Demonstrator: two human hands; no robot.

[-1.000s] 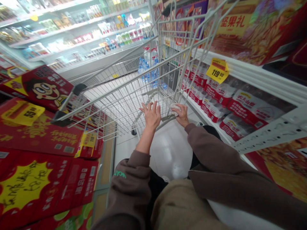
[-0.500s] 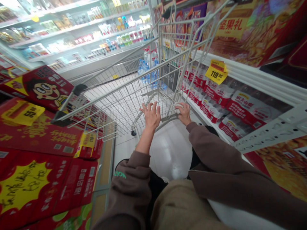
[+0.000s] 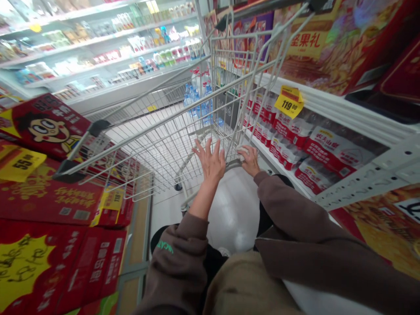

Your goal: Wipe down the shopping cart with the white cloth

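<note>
A wire shopping cart [image 3: 164, 111] with grey bars and black corner caps stands tilted across my view, its basket showing nothing inside. My left hand [image 3: 211, 162] is open in front of the cart's lower mesh, fingers spread and pointing away from me. Whether its fingertips touch the wires I cannot tell. To its right, my right hand [image 3: 250, 160] has its fingers bent inward, close to the cart's lower frame. Something small and whitish shows at those fingertips, too blurred to name. Brown sleeves cover both forearms.
Red gift boxes [image 3: 78, 258] with yellow price tags are stacked at left. On the right, a white shelf [image 3: 357, 124] holds nut gift boxes [image 3: 315, 48] above packs of red-labelled bottles [image 3: 331, 151]. Blue-tinted water bottles [image 3: 200, 103] stand beyond the cart, before a lit refrigerated display [image 3: 108, 48].
My left hand has shifted slightly to the right, fingers still spread. The right hand stays near the frame with its fingers bent. The surroundings have slid a little left in view.
</note>
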